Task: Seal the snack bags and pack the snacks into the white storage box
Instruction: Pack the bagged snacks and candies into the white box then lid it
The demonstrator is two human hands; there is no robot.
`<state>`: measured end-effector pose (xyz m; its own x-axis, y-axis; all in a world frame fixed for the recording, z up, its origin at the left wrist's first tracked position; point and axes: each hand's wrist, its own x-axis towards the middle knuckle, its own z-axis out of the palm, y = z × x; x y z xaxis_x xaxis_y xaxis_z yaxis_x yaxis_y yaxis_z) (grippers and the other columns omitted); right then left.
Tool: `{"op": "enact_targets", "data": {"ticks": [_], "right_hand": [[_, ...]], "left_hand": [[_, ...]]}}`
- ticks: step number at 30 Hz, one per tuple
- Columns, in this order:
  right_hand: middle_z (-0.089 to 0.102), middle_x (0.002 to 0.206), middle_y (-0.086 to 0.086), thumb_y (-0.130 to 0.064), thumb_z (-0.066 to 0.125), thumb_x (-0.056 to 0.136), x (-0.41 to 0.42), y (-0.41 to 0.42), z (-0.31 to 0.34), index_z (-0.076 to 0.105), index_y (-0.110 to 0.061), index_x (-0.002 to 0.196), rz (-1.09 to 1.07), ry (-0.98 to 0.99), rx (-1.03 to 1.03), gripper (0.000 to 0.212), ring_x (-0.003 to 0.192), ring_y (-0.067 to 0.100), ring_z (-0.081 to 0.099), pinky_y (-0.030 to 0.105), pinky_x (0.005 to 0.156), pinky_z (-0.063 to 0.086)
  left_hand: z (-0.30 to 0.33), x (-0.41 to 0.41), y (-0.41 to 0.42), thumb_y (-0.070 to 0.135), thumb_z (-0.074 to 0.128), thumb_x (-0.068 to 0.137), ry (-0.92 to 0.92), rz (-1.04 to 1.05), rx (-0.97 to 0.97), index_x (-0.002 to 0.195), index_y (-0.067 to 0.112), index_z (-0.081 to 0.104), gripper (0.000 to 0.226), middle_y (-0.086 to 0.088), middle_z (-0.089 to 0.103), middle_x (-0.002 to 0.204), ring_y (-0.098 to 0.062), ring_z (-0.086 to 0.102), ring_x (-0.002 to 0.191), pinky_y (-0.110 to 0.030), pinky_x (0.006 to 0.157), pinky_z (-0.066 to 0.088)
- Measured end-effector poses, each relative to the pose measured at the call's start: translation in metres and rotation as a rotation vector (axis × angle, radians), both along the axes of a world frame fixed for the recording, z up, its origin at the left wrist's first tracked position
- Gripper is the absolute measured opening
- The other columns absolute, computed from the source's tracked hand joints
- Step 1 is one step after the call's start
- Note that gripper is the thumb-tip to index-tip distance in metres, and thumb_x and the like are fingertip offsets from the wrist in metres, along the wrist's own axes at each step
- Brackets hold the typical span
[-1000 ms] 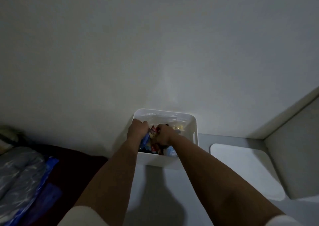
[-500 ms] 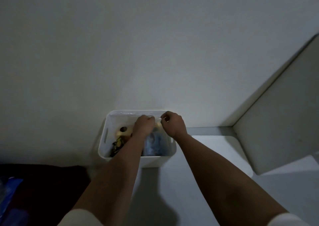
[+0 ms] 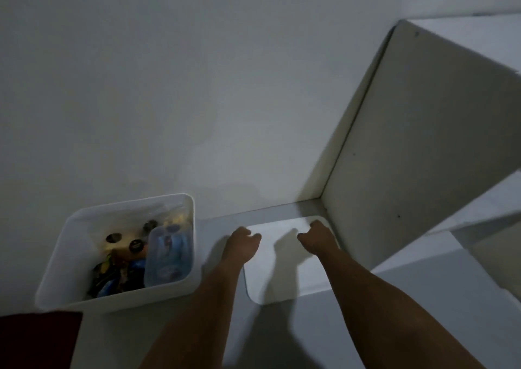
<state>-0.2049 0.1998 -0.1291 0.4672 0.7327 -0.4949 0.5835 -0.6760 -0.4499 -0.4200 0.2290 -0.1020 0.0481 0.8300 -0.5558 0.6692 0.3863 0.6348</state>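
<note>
Head view: no legible labels

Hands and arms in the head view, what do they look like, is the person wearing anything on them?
Both forearms are bare right down to the bottom edge of the picture; no sleeve shows. The left hand and the right hand wear no gloves. No watch, bracelet or ring can be made out on either wrist or on the fingers, though the light is dim and the fingers are partly hidden.

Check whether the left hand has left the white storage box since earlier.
Yes. The left hand is out of the white plastic storage box, now rightward on the flat white lid.
</note>
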Motion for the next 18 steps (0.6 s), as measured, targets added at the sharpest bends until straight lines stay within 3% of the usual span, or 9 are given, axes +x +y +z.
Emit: {"op": "enact_targets", "data": {"ticks": [4,8,13,18], "right_hand": [[0.060,0.134,0.017,-0.044,0.063,0.078,0.050,-0.010,-0.038,0.047,-0.008,0.137,-0.007,-0.004,-0.117,0.071,0.121,0.036,0.060,0.039,0.098,0.053],[0.056,0.139,0.015,-0.043,0.066,0.080,0.070,-0.018,-0.063,0.039,-0.009,0.146,-0.004,0.043,-0.214,0.079,0.127,0.035,0.055,0.039,0.104,0.048],[0.039,0.151,0.023,-0.054,0.066,0.084,0.063,-0.014,-0.074,0.019,-0.014,0.155,-0.023,0.006,-0.266,0.095,0.136,0.043,0.044,0.048,0.109,0.042],[0.051,0.137,0.020,-0.056,0.063,0.077,0.074,-0.010,-0.083,0.036,-0.010,0.141,-0.108,0.009,-0.217,0.084,0.125,0.040,0.053,0.050,0.102,0.048]], "left_hand": [[-0.048,0.019,-0.019,0.034,0.068,0.092,0.002,0.096,-0.149,0.146,0.006,0.046,0.065,-0.013,0.053,0.148,-0.028,0.054,0.132,-0.029,0.109,0.041],[-0.098,0.025,-0.031,0.041,0.074,0.070,-0.062,0.211,-0.298,0.150,0.008,0.036,0.095,-0.015,0.055,0.144,-0.032,0.058,0.125,-0.040,0.110,0.045],[-0.087,0.040,-0.043,0.043,0.065,0.085,0.070,0.245,-0.159,0.151,0.014,0.037,0.077,-0.015,0.055,0.142,-0.036,0.058,0.124,-0.043,0.106,0.047],[-0.082,0.037,-0.037,0.051,0.061,0.066,0.008,0.423,-0.148,0.143,0.016,0.047,0.086,-0.017,0.054,0.141,-0.039,0.055,0.124,-0.043,0.103,0.047]]}}
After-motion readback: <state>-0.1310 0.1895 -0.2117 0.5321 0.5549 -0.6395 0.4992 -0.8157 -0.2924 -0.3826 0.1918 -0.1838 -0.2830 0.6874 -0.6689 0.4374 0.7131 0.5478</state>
